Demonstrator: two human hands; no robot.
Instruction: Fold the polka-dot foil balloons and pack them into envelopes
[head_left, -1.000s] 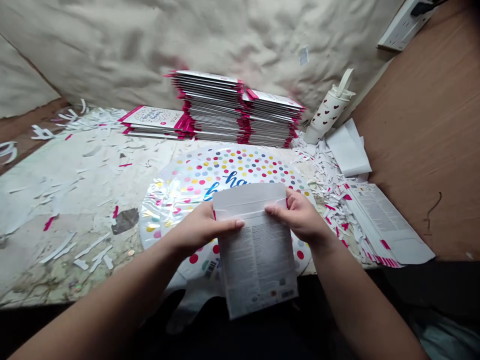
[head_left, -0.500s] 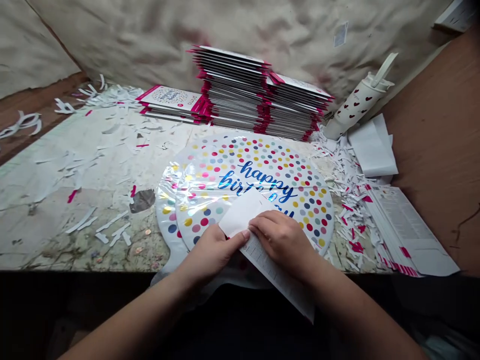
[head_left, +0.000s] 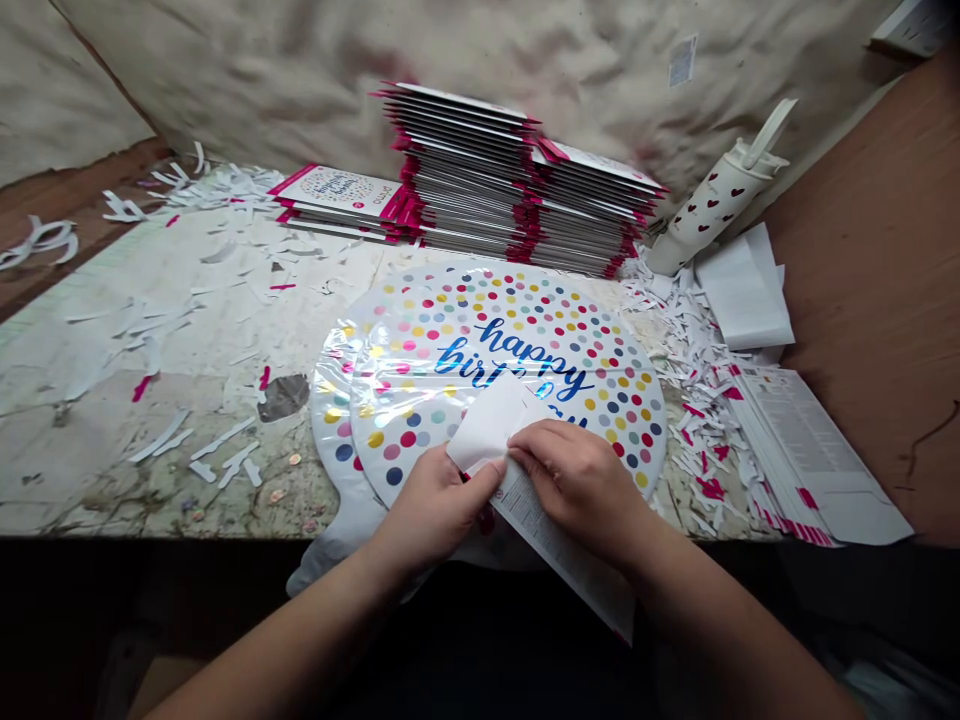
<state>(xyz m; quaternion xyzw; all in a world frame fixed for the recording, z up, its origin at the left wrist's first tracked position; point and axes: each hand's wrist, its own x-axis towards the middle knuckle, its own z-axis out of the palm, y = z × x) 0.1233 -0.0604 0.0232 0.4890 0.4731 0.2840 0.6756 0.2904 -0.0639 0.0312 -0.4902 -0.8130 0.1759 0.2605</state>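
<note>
Plainly, the paper envelope [head_left: 555, 540] is slim and white, held slantwise above the near edge of the table [head_left: 217, 330], its upper end over the foil balloon [head_left: 442, 400] and its lower end out past the table edge toward the person. Its top is a blank, smooth white flap, brighter than the rest; below the hands, the body carries dense rows of small grey print, too fine to read. Pink shows in a thin strip beside the left thumb and again at the bottom corner. The left hand [head_left: 439, 500] grips the envelope's left side near the flap, thumb on top, while the right hand [head_left: 581, 485] pinches it with bent fingers close to the left thumb, covering part of the print. Beneath, the balloon lies flat and glossy, white with multicoloured dots and blue "happy birthday" lettering, partly hidden by the flap; another dotted foil edge sticks out at its left. Beyond it stand tall stacks of pink-edged packets [head_left: 469, 170], and to the right more printed envelopes [head_left: 810, 450] lie overlapped beside white paper scraps [head_left: 675, 370].
</note>
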